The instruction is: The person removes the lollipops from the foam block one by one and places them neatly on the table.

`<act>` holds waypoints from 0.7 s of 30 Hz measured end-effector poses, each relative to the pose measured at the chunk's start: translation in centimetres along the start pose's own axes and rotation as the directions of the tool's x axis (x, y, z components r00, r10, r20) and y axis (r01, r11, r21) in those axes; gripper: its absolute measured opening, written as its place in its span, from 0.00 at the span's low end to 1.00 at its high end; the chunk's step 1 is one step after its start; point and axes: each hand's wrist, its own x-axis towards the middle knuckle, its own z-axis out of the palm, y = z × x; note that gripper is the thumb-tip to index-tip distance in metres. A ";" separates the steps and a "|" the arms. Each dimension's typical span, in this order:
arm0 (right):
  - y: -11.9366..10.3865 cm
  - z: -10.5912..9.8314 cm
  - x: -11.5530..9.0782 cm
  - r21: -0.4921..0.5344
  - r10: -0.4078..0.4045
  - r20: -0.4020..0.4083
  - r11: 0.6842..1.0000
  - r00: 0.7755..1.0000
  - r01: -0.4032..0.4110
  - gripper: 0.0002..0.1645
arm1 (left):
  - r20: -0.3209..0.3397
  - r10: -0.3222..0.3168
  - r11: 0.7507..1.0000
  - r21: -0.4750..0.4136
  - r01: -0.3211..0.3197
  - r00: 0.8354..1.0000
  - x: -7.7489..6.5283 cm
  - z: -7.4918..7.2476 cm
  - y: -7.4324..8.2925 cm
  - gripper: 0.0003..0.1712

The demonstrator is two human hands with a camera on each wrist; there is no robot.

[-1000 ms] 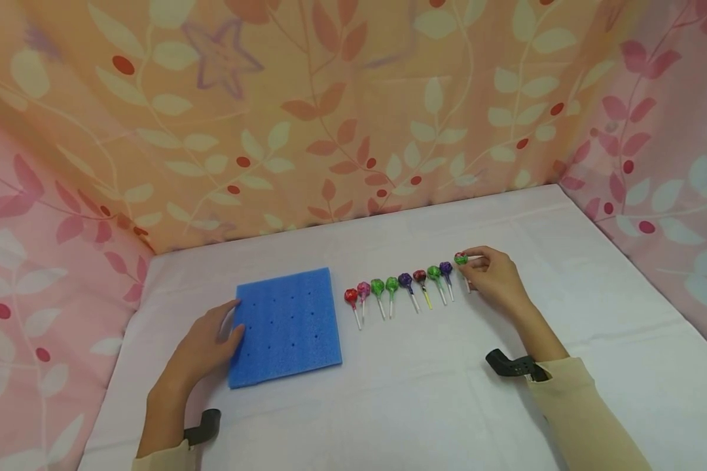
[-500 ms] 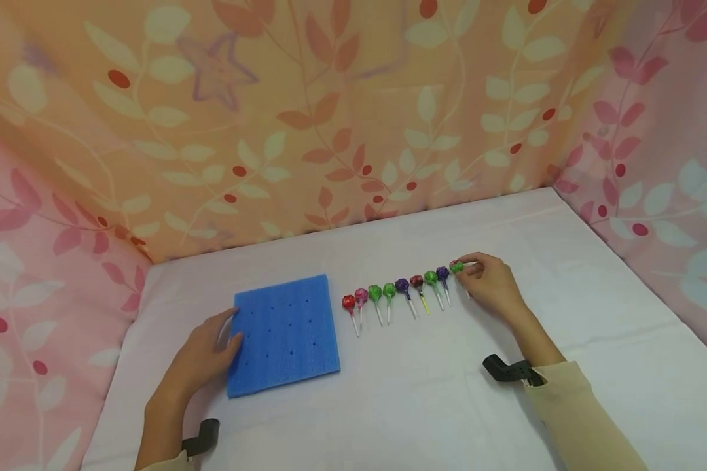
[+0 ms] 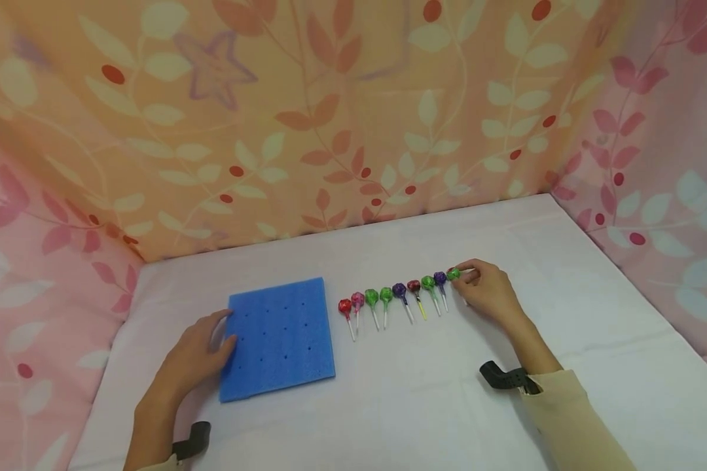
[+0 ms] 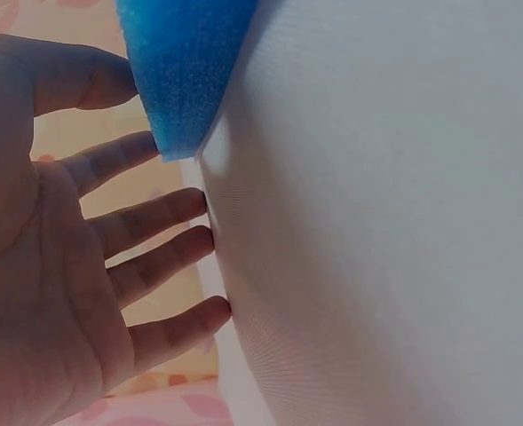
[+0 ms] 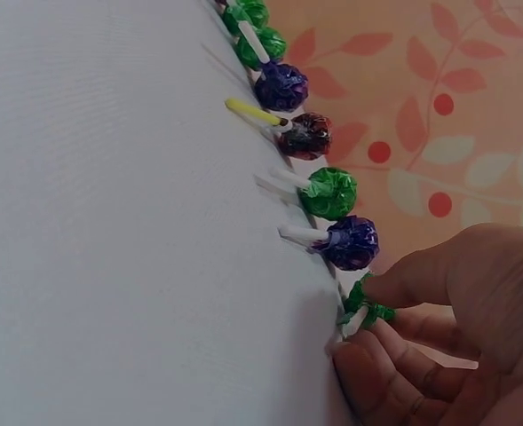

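My right hand pinches a green-wrapped lollipop at the right end of a row of lollipops. Its stick is partly hidden by my fingers. Just left of it lies a purple lollipop, followed by another green lollipop and a dark red lollipop with a yellow stick. On the left, a blue foam board with small holes lies flat on the table. My left hand rests at the board's left edge, thumb and fingers extended; the left wrist view shows its fingertips on the cloth and thumb by the foam.
The row continues leftward with several more lollipops, ending in a red lollipop near the board's right edge. Sticks point toward the front. A white cloth covers the table, and a patterned curtain stands behind it.
My right hand has brought the green lollipop slightly nearer the purple one, level with the row. The left hand stays at the foam board. The head view has shifted a little.
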 end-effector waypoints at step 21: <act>-0.1 -2.1 0.1 0.094 0.004 -0.237 0.995 0.971 0.019 0.19 | -0.023 0.007 1.000 0.005 -0.007 1.000 -0.1 0.3 -0.1 0.38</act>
